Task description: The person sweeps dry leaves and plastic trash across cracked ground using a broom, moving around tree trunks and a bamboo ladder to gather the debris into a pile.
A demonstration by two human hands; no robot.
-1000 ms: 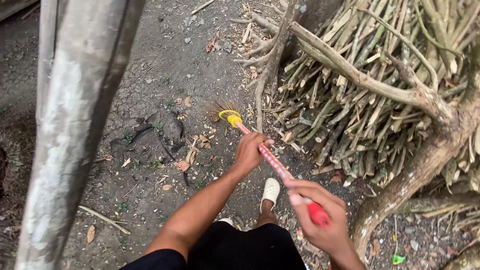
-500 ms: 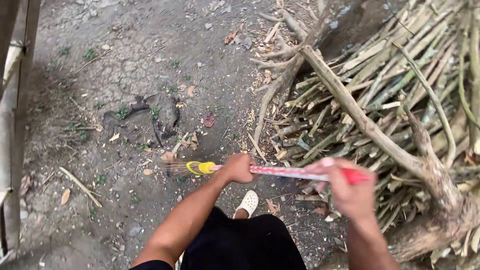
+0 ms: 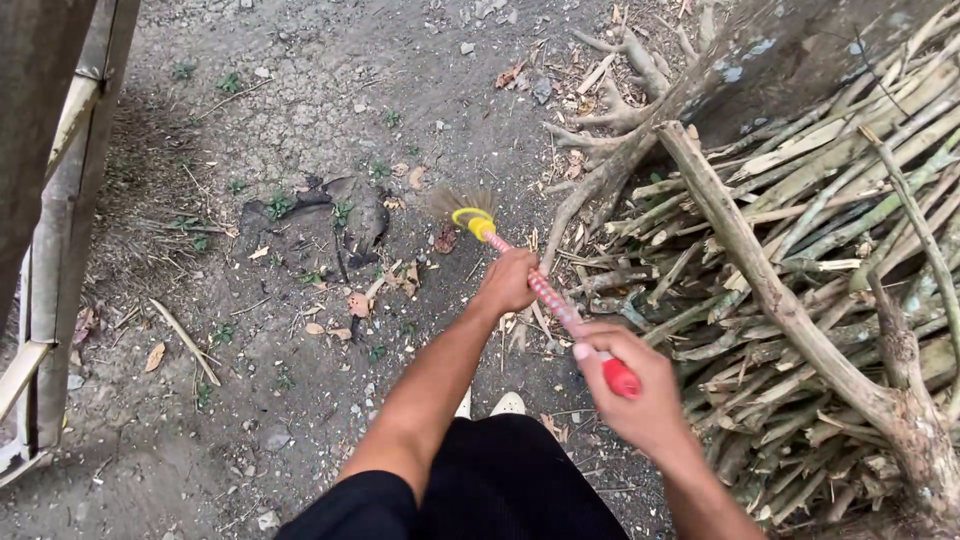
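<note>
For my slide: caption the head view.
Both hands, left and right, grip a broom over leaf-strewn dirt beside stacked sticks.

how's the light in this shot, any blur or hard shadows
Head view: soft, even daylight, no glare and no hard shadows on the ground. The broom bristles are smeared by motion blur; the right hand is slightly soft, the left hand sharper. The post at the left edge is dark and looks bowed. The stick pile is crisp.

You have no packages, labels, signs or screens in front of you here, at any clock direction.
</note>
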